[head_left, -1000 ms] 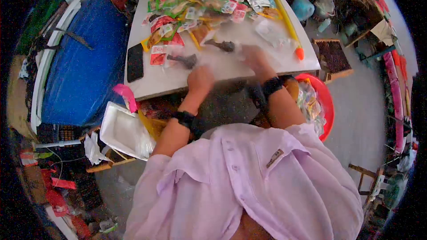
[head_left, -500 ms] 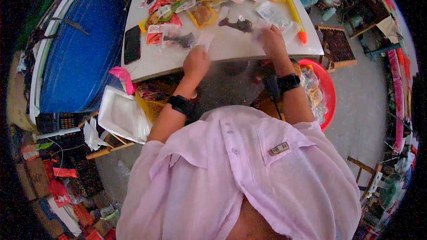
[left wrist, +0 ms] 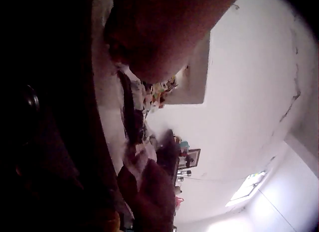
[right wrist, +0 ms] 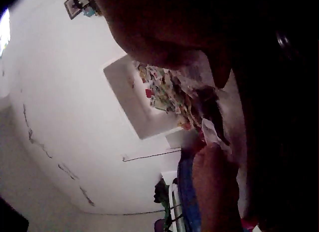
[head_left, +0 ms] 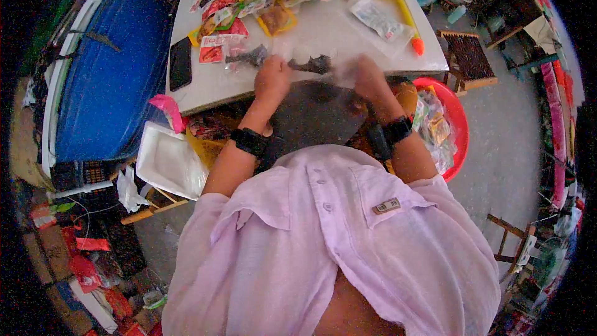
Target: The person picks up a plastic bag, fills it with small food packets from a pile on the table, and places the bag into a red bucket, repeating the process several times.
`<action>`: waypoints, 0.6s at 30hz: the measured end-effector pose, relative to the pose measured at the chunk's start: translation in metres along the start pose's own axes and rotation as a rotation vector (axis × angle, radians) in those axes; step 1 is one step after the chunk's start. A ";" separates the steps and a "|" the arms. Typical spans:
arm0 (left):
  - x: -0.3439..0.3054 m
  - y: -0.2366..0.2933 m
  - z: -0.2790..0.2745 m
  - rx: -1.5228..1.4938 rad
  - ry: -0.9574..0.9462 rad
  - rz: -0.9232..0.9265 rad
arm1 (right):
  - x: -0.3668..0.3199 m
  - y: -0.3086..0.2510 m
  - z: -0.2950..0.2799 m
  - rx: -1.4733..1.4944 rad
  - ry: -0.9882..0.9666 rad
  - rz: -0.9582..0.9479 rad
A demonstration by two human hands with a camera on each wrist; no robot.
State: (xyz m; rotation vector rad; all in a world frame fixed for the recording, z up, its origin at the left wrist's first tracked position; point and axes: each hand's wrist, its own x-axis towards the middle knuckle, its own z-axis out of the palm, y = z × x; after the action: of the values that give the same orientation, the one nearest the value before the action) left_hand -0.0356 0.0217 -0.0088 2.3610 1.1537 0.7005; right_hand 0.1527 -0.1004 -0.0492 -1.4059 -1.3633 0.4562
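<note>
Between my two hands a clear plastic pouch with a dark, drumstick-shaped piece stretches above the table's near edge. My left hand pinches its left end, the fingers curled in. At the other end my right hand, blurred in the head view, grips the plastic; in the left wrist view the right hand has pale film between thumb and fingers. A second dark piece in clear plastic lies just left of my left hand, partly hidden by it.
Several colourful food packets cover the back of the white table. A phone lies at its left edge, a flat clear pouch at right by a yellow stick. A red basin of packets stands below right, a white foam box below left.
Half a second ago the hands were farther apart, with the pouch farther forward over the table. Now both have drawn closer together, the pouch lower and nearer my body. The second dark piece stays put.
</note>
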 end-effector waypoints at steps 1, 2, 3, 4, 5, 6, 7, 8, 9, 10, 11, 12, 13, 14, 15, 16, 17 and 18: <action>0.000 0.002 0.001 0.062 -0.010 0.035 | -0.001 -0.005 0.001 -0.064 -0.016 -0.024; 0.000 0.004 0.002 0.123 -0.020 0.068 | -0.002 -0.010 0.003 -0.129 -0.034 -0.047; -0.001 0.006 0.002 0.151 -0.031 0.081 | -0.002 -0.018 0.004 -0.194 -0.052 -0.073; -0.002 0.010 0.000 0.180 -0.040 0.091 | 0.000 -0.025 0.007 -0.258 -0.070 -0.101; -0.002 0.014 -0.002 0.210 -0.048 0.100 | 0.004 -0.023 0.011 -0.265 -0.096 -0.070; -0.001 0.019 -0.004 0.220 -0.058 0.083 | 0.008 -0.021 0.016 -0.273 -0.121 -0.039; -0.001 0.026 -0.008 0.229 -0.071 0.065 | 0.015 -0.005 0.024 -0.225 -0.153 0.055; -0.001 0.028 -0.009 0.237 -0.085 0.047 | 0.021 0.016 0.036 -0.174 -0.157 0.079; -0.001 0.028 -0.009 0.227 -0.091 0.054 | 0.028 0.037 0.049 -0.123 -0.160 0.104; 0.000 0.027 -0.008 0.217 -0.097 0.062 | 0.034 0.065 0.066 -0.069 -0.136 0.057; 0.000 0.027 -0.007 0.206 -0.102 0.070 | 0.037 0.060 0.071 -0.137 -0.138 0.013; -0.001 0.028 -0.009 0.211 -0.088 0.083 | 0.041 0.053 0.077 -0.204 -0.138 -0.032; -0.004 0.031 -0.012 0.215 -0.074 0.095 | 0.043 0.003 0.068 -0.392 -0.165 -0.075; -0.008 0.034 -0.014 0.220 -0.060 0.107 | 0.044 -0.027 0.063 -0.580 -0.191 -0.118; -0.012 0.035 -0.018 0.184 -0.084 0.092 | 0.045 -0.027 0.066 -0.453 -0.211 -0.037; -0.017 0.035 -0.021 0.148 -0.109 0.076 | 0.047 -0.028 0.069 -0.325 -0.231 0.043; -0.019 0.034 -0.024 0.114 -0.132 0.059 | 0.049 -0.028 0.069 -0.352 -0.275 0.032; -0.020 0.026 -0.019 0.142 -0.103 0.073 | 0.050 -0.029 0.070 -0.378 -0.318 0.020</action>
State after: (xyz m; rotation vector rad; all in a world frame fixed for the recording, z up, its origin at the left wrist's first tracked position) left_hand -0.0420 -0.0063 0.0152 2.5368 1.1111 0.5293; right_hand 0.0942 -0.0341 -0.0294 -1.7065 -1.7622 0.4658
